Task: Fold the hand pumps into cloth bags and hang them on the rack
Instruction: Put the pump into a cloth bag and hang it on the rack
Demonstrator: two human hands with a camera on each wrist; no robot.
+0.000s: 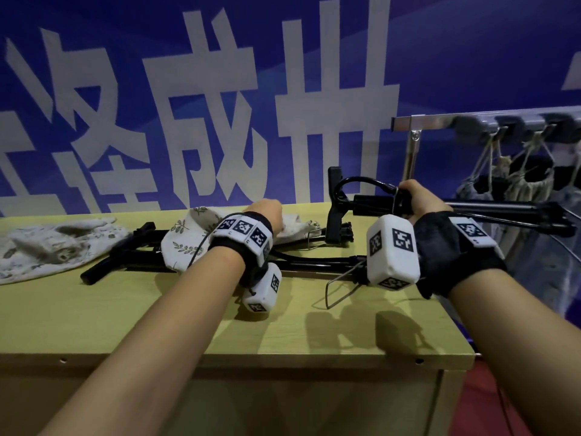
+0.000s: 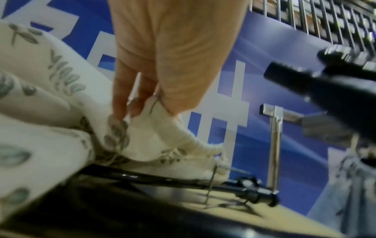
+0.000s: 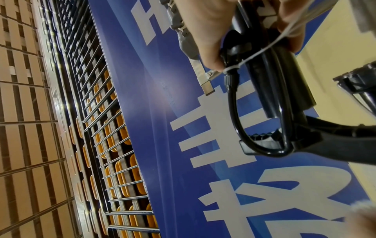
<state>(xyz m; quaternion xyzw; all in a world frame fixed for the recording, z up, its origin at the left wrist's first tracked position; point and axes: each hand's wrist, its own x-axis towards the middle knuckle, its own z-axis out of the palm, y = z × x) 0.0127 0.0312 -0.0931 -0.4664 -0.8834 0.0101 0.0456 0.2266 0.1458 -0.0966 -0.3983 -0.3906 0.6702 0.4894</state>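
Black and held clear of the table (image 1: 283, 328), a pump (image 1: 374, 201) is lying level in the right hand (image 1: 418, 199), whose fingers are curling round the barrel beside the looped hose (image 3: 236, 116). The T-handle (image 1: 334, 206) is pointing left, toward the other hand; the wrist view is showing the thumb and fingers (image 3: 211, 45) wrapping the barrel, with a thin white tie crossing them.

The left hand (image 1: 267, 212) is reaching over a leaf-printed bag (image 1: 185, 237) on the table and pinching a fold of its cloth (image 2: 146, 128) between fingertips (image 2: 120, 103) and thumb, near the gathered mouth. That bag is lying partly over a second pump (image 1: 132, 256), which is resting flat on the table with a bent wire foot (image 1: 339, 287) sticking out toward the near edge. Another bag (image 1: 53, 247), crumpled, is sitting at the far left of the table, apart from the rest.

To the right, behind the held pump, a metal rack (image 1: 440, 122) is carrying filled bags (image 1: 515, 180) that are hanging by their cords from grey hooks. A blue banner (image 1: 125, 42) with large white characters is covering the wall behind.
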